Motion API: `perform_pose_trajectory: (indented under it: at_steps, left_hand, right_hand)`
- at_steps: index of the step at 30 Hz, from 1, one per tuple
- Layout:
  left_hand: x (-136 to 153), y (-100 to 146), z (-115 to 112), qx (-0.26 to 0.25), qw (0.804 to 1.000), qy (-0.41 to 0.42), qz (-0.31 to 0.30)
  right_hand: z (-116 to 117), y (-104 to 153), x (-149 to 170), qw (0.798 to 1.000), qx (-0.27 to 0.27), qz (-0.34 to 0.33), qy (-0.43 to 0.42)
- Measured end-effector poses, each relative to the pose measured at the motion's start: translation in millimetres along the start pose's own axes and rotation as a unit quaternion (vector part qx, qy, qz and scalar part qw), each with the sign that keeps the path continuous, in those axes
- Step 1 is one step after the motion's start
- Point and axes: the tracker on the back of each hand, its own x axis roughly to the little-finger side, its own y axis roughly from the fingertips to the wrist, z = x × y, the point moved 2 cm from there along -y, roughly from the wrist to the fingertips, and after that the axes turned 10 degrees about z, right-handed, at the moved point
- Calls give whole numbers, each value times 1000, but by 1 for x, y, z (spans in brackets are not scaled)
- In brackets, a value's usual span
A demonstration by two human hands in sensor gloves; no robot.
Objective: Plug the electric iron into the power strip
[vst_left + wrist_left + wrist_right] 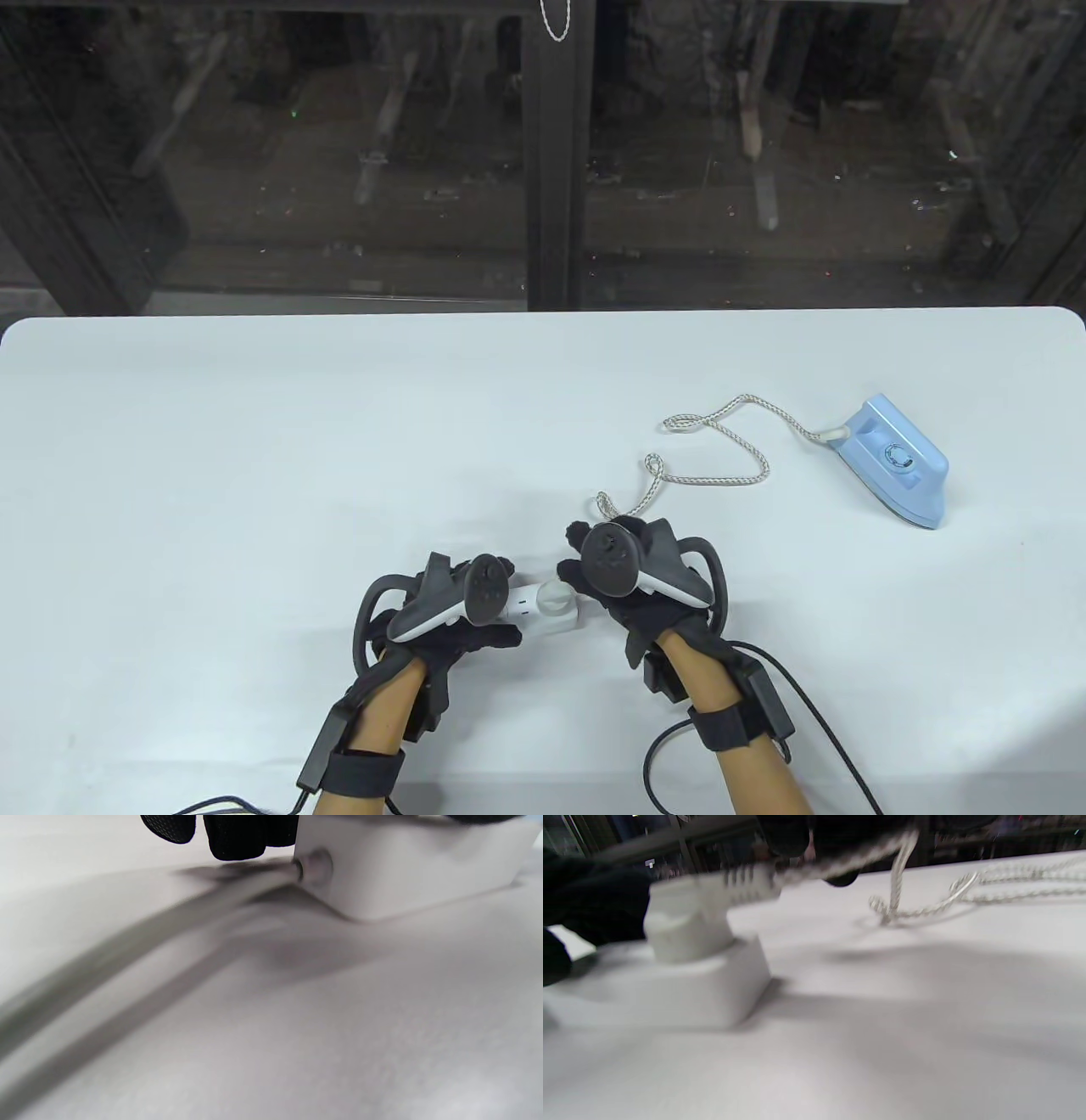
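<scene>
- The plug (pixel 689 929) sits in the power strip (pixel 543 609), between the two hands; by my reading, this is the seating step.
- Left hand (pixel 454 607) holds the strip's near end down; right hand (pixel 624 569) grips the plug's cord (pixel 840 861) end.
- Next, likely a firm downward press, then release.
- The electric iron (pixel 895 463) lies well apart, beyond the right hand, on the white worktop (pixel 254 441); dark glass behind.

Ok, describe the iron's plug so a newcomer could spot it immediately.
Look at the near edge of the white table, between the two gloved hands. There lies a white power strip; the plug is the round white cap on it, trailing a braided cord to the blue iron.
</scene>
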Motion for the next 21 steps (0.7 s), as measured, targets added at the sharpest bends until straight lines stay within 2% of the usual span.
perform_pose_trajectory:
  at_steps: [3,6,9,11,15,21]
  left_hand:
    - [12,12,17,-61,997,36,7]
    - [30,23,32,-113,992,46,40]
    - [47,27,39,-144,986,25,83]
    - [56,27,38,-154,982,11,110]
    - [71,22,30,-131,979,-8,154]
    - [89,6,8,-41,984,0,173]
  right_hand:
    - [-18,10,15,999,39,-10,-1]
    - [-31,19,38,996,83,3,11]
    - [-34,24,63,990,127,32,58]
    - [-31,25,78,988,129,50,72]
    - [-19,21,104,989,97,90,68]
    - [9,13,132,988,9,139,72]
